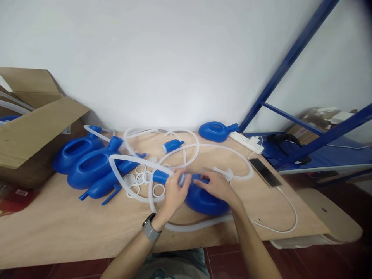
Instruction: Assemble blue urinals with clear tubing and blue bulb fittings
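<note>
Between my hands, a blue plastic bottle with a built-in handle (207,201) lies on the wooden table. My left hand (175,190) is closed by its neck, thumb and finger pinching a small translucent piece (182,179); a blue neck-like end (159,176) shows to its left. My right hand (216,186) curls its fingers over the bottle's handle. Translucent hose (200,225) loops around the bottle and behind my left hand. Left of that hand lie several white rings (159,190). A small blue cylinder (172,145) rests behind them.
Two more blue bottles (90,166) and a slim blue part (101,188) lie left, beside an open cardboard box (43,128). Another blue bottle (215,131) sits by the wall, near a white power strip (247,142). A phone (265,172) with its cable lies right, by a blue metal rack (290,54).
</note>
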`<action>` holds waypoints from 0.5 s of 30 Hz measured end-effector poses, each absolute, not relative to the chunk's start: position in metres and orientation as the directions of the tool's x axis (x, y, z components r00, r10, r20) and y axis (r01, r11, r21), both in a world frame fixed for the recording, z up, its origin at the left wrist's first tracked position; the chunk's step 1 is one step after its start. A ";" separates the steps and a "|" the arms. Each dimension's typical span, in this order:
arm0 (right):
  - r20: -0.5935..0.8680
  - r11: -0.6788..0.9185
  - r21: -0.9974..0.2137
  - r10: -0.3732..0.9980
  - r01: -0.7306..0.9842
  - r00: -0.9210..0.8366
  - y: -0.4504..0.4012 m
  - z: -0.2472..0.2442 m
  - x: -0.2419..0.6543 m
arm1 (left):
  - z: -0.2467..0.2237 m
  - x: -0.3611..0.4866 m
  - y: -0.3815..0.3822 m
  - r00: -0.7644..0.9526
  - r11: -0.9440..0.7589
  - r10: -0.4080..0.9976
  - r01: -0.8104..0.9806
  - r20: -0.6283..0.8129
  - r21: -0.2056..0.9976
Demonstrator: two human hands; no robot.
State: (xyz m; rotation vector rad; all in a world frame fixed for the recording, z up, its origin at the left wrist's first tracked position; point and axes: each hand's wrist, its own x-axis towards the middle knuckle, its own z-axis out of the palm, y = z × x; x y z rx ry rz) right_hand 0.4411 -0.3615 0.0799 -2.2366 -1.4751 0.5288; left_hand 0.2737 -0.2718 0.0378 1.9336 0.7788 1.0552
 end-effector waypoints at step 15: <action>-0.043 -0.318 -0.547 0.934 0.774 0.354 -0.363 0.077 0.442 | 0.038 0.271 -0.268 0.537 -0.483 0.761 0.096 0.363 0.870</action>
